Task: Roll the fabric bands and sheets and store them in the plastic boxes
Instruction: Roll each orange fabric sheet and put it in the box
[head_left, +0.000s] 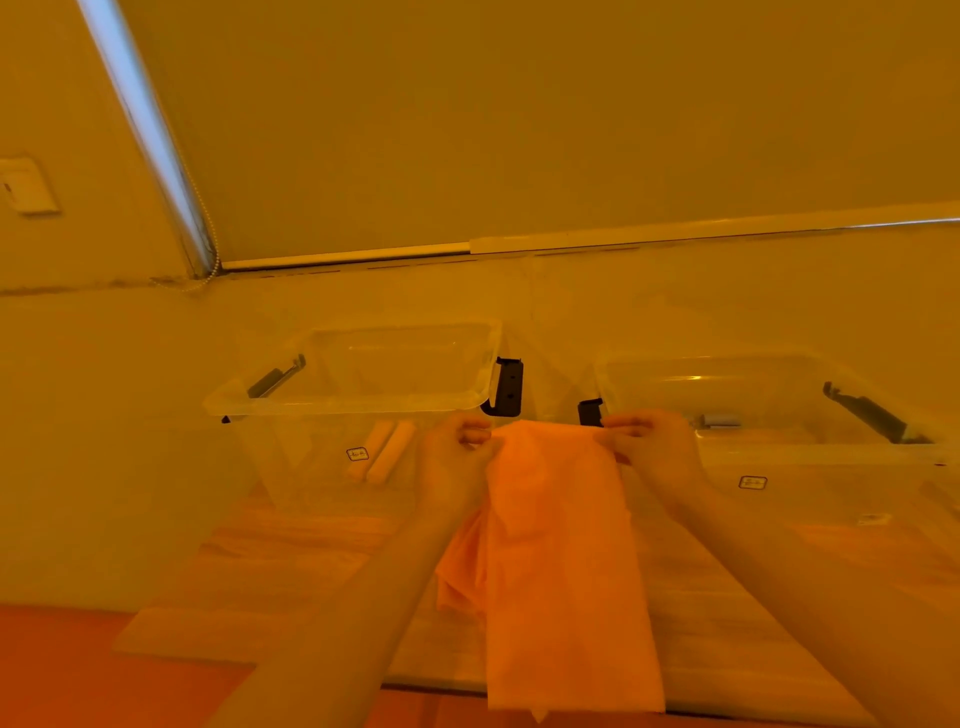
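An orange fabric sheet (561, 561) hangs lengthwise in front of me, held up by its top edge. My left hand (454, 457) pinches the top left corner and my right hand (649, 447) pinches the top right corner. Behind the hands stand two clear plastic boxes without lids. The left box (343, 402) holds two rolled fabric bands (382, 451) lying side by side. The right box (810, 452) shows a small pale roll (719, 421) near its front rim.
The boxes stand on a light wooden tabletop (291, 566) against a wall with a closed roller blind (519, 130). Black clip handles (508, 387) stick out from the box sides. An orange floor (62, 670) shows at the lower left.
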